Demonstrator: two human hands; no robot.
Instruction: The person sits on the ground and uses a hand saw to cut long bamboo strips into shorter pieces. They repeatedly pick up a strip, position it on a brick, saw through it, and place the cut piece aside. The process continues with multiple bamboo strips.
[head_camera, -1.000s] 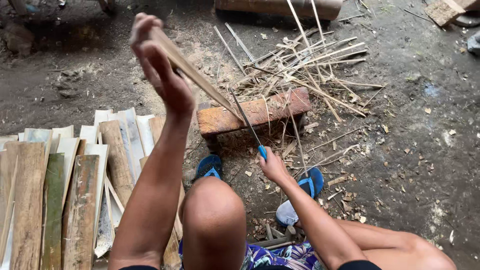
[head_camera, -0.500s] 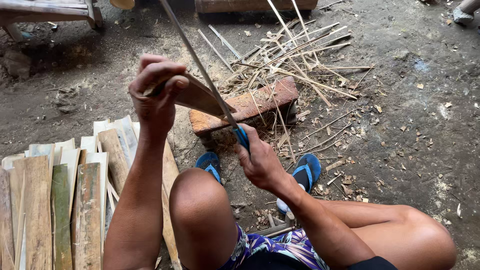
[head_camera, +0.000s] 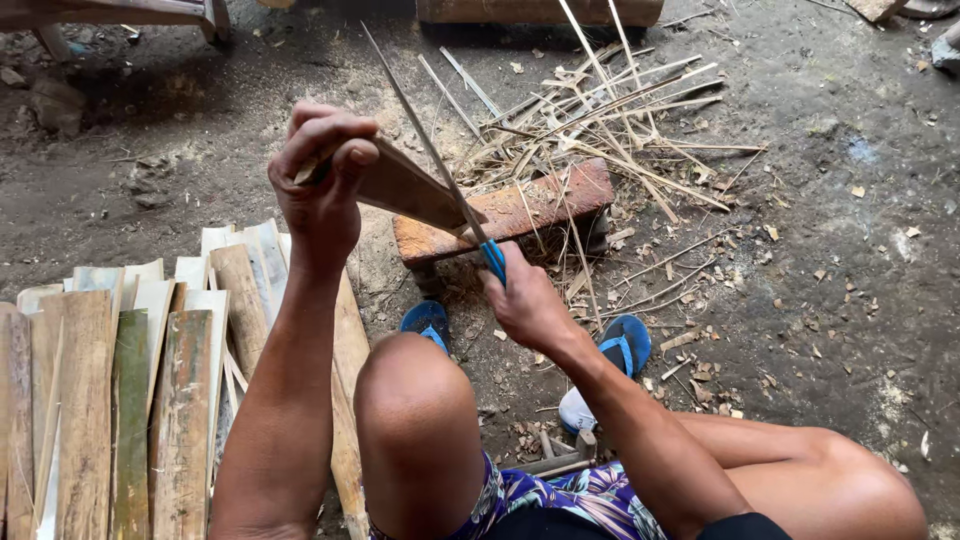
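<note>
Left hand (head_camera: 322, 180) is fisted around the upper end of a flat bamboo slat (head_camera: 405, 190), raised in front of the knee; the slat is tan, smooth-faced and wedge-like in outline. Right hand (head_camera: 525, 305) is clenched on the blue handle of a knife (head_camera: 470, 215). Its thin grey blade crosses the slat's lower end and touches it. One long thin sliver (head_camera: 405, 100) rises off the slat.

Below the hands sits one reddish, rough-faced block (head_camera: 520, 208) on the dirt floor (head_camera: 830, 250), with a loose pile of pale splinters (head_camera: 610, 120) behind it, too many to count. Two blue flip-flops (head_camera: 625, 342). To the left lies a stack of flat slats (head_camera: 130, 380), roughly ten showing, some with green skin and some bare and fibrous.
</note>
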